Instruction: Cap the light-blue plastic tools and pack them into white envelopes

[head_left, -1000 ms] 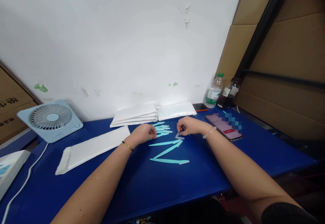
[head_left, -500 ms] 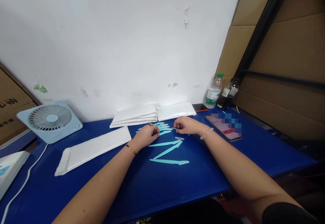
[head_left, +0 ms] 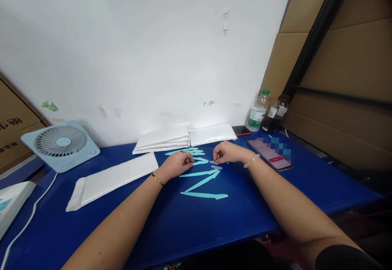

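Several turquoise eyebrow razors lie in a pile [head_left: 199, 151] at the table's middle. Nearer to me, three more form a zigzag, the closest razor [head_left: 203, 195] with its blade end to the right. My left hand [head_left: 176, 163] is closed in a pinch on the handle of an eyebrow razor [head_left: 201, 162], which points right. Across from it, my right hand [head_left: 232, 152] has its fingertips pinched on a small clear blade cover [head_left: 212, 162], apart from the razor's tip. Another clear cover [head_left: 216, 167] lies just below, by the zigzag's upper end.
White padded envelopes [head_left: 165, 138] lie by the wall, and a long one [head_left: 116, 180] is at left. A blue fan [head_left: 63, 143] stands at far left. On the right are a phone [head_left: 271, 153], a water bottle [head_left: 257, 112] and a dark-liquid bottle [head_left: 275, 114].
The razor in my left hand now shows apart from the pile, slightly nearer to me. My right hand has shifted a little to the right, and the clear cover at its fingertips has come lower.
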Motion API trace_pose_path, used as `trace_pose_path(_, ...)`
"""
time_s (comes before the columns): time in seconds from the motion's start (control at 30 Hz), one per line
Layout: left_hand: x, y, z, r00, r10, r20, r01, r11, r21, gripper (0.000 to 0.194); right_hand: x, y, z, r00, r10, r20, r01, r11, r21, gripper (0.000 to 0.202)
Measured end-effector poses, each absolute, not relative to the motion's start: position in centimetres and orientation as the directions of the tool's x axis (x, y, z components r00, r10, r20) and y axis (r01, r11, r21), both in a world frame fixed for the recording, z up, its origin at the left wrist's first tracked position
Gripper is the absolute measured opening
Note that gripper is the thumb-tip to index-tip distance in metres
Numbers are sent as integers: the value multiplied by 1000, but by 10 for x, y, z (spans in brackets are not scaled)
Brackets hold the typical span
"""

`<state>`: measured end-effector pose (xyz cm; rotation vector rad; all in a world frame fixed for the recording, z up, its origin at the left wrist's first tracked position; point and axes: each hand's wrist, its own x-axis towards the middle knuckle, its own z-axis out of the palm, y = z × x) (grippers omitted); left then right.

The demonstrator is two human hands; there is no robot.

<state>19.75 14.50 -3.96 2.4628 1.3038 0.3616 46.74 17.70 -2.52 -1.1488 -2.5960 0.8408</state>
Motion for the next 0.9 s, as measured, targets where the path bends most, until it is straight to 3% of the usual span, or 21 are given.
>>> trace_pose_path(0.13, 196, 145, -41, 545, 835, 71, 752, -525, 399, 23, 468, 177, -25, -684, 723, -101, 635, 521, -570, 16)
trace_pose_path(0.33, 200, 144, -42, 532, 843, 80, 750, -513, 418, 26, 458, 174, -26, -614, 789, -22, 684, 517, -515, 19)
trace_pose_path(0.6, 202, 146, -46, 500, 860, 97, 737, -482, 474, 18, 438, 170, -32, -661, 745, 95, 623, 614, -484, 12)
trace_pose_path(0.77, 203, 143, -44, 487, 860, 153, 766, -504, 400, 17, 438, 170, -30, -630, 758, 167, 636, 628, -448, 12)
trace_pose_path(0.9, 206, 135, -33, 517, 834, 191, 742, -548, 385, 26, 457, 168, -17, -653, 756, 37, 626, 567, -535, 21)
